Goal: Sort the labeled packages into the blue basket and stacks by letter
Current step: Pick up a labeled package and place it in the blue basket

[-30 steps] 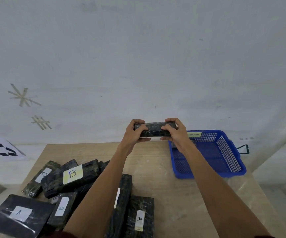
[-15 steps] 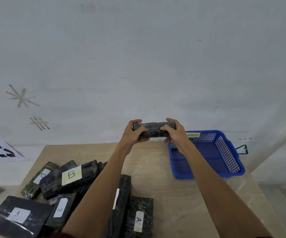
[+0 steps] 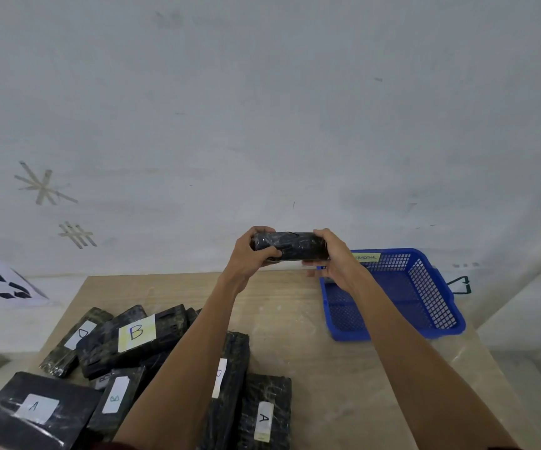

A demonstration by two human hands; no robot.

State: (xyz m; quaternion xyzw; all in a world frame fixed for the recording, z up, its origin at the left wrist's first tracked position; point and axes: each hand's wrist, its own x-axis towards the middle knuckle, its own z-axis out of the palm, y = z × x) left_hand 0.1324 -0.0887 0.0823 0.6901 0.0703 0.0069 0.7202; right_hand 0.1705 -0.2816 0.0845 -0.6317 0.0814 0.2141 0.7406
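Observation:
A black wrapped package (image 3: pixel 290 245) is held up above the far edge of the table, its label hidden from me. My left hand (image 3: pixel 249 256) grips its left end and my right hand (image 3: pixel 335 258) grips its right end. The blue basket (image 3: pixel 425 306) stands on the table just right of my hands, with a small yellow label on its far rim. Several black packages lie at the near left, among them one with a yellow B label (image 3: pixel 136 332), two marked A (image 3: pixel 35 407) (image 3: pixel 264 417), and one with a white B label (image 3: pixel 115 397).
The wooden table (image 3: pixel 295 323) stands against a white wall with tape marks. A sheet with a recycling symbol (image 3: pixel 1 284) lies left of the table. A light floor strip shows to the right of the basket.
Both hands have turned the package slightly between them and stayed in about the same place above the table's far edge. The packages on the table have not moved.

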